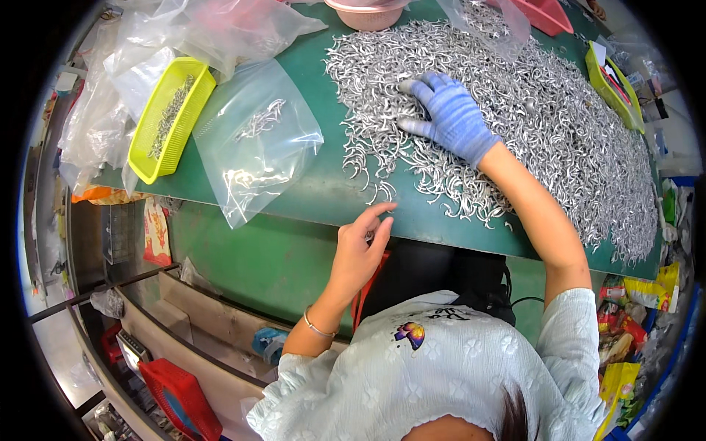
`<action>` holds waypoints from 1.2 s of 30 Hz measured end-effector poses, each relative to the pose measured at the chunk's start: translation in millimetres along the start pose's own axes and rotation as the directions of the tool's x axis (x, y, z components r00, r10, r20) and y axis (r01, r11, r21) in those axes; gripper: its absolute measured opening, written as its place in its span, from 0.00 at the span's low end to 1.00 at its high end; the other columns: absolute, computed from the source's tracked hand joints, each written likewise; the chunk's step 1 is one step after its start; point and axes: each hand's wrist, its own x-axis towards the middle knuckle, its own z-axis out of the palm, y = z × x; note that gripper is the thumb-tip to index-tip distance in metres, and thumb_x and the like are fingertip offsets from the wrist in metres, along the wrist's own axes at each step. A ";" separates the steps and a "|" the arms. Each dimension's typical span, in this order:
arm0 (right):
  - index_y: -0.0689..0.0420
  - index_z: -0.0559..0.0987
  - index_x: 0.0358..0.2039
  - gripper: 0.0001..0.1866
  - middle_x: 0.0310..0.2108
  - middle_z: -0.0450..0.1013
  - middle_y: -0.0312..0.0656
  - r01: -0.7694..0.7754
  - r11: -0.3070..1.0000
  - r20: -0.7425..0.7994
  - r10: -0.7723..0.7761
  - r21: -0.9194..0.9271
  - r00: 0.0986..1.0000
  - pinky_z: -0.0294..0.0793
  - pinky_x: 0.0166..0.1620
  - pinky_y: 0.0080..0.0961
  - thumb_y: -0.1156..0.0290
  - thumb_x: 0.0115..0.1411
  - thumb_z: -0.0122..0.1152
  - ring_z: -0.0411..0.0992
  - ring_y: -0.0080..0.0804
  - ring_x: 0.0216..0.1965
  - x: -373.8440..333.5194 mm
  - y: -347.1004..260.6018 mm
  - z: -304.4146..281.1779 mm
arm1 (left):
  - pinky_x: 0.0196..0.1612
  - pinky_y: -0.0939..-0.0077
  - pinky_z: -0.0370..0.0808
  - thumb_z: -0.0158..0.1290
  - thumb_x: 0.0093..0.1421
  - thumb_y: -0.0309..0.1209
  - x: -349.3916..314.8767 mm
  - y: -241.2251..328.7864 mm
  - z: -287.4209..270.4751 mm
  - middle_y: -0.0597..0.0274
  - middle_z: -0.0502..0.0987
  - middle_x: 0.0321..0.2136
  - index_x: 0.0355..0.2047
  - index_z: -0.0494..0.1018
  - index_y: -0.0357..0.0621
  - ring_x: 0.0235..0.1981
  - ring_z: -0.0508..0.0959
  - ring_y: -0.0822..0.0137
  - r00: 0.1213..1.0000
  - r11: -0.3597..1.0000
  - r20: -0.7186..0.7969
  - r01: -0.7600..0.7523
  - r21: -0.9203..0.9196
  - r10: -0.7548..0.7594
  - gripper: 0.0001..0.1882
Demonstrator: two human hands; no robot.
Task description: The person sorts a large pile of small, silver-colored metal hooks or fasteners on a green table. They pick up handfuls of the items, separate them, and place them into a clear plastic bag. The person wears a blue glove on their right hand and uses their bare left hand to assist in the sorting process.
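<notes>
A broad heap of small curved silvery metal pieces point(559, 140) covers the right half of the green table point(331, 195). My right hand point(450, 117), in a blue knitted glove with bare-looking pale fingertips, rests on the heap's left part, fingers spread; whether a piece lies under them is hidden. My bare left hand point(359, 246) is at the table's front edge, just below a few stray pieces point(381, 192). Its thumb and index finger point right with a gap between them, and nothing shows in it. Left of the heap lies a clear plastic bag point(257, 162) with some pieces inside.
A yellow-green basket point(170, 121) holding metal pieces stands at the left, by crumpled clear bags point(213, 29). Beyond the heap are a pink bowl point(368, 16) and a red tray point(544, 15). Another yellow-green basket point(616, 88) is far right. A red chair-like plastic item point(180, 400) sits lower left.
</notes>
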 end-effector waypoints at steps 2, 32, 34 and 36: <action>0.56 0.72 0.52 0.31 0.50 0.69 0.52 -0.015 0.999 0.031 0.014 0.033 0.999 0.66 0.55 0.42 0.48 0.54 0.62 0.67 0.50 0.53 9.5 3.9 1.2 | 0.19 0.75 0.62 0.56 0.60 0.26 2.7 14.5 1.9 0.64 0.68 0.14 0.45 0.77 0.41 0.14 0.65 0.76 0.999 0.971 -0.024 -0.041 0.235 0.048 0.12; 0.58 0.71 0.54 0.34 0.60 0.64 0.49 0.166 0.983 0.115 -0.156 -0.079 0.981 0.61 0.60 0.44 0.44 0.57 0.54 0.61 0.51 0.61 -75.6 -19.2 -9.2 | 0.19 0.77 0.63 0.57 0.57 0.20 64.4 -14.8 -4.8 0.59 0.71 0.17 0.37 0.78 0.38 0.14 0.63 0.72 0.882 0.756 -0.213 -0.210 0.620 0.420 0.07; 0.61 0.74 0.50 0.30 0.54 0.69 0.50 0.232 0.960 -0.012 -0.236 -0.155 0.972 0.67 0.55 0.40 0.48 0.58 0.54 0.66 0.48 0.56 -57.8 -11.2 5.6 | 0.19 0.77 0.63 0.57 0.57 0.20 65.0 -16.9 -4.2 0.59 0.71 0.17 0.37 0.78 0.38 0.14 0.63 0.72 0.877 0.755 -0.211 -0.223 0.616 0.431 0.08; 0.61 0.75 0.48 0.28 0.51 0.71 0.49 0.216 0.969 -0.013 -0.219 -0.120 0.976 0.69 0.53 0.39 0.50 0.57 0.56 0.68 0.46 0.54 -41.1 -8.7 10.0 | 0.19 0.78 0.62 0.57 0.56 0.20 65.2 -18.7 -4.1 0.60 0.70 0.16 0.37 0.78 0.38 0.14 0.62 0.72 0.869 0.756 -0.216 -0.236 0.611 0.446 0.08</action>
